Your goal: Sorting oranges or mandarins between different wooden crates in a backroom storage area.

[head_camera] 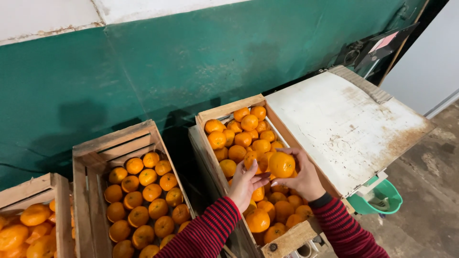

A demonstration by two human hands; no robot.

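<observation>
My right hand (302,179) grips an orange tangerine (281,164) just above the right-hand wooden crate (228,109), which is full of tangerines. My left hand (245,184) is beside it, fingers up and touching another tangerine (252,159) in the pile, close against the held fruit. Both arms wear red-and-black striped sleeves. The fruit under my hands is partly hidden.
A second wooden crate (117,139) of tangerines stands in the middle, and a third (28,188) at the far left. A worn white board (344,122) lies right of the crate, a green bucket (382,197) under its edge. A green wall rises behind.
</observation>
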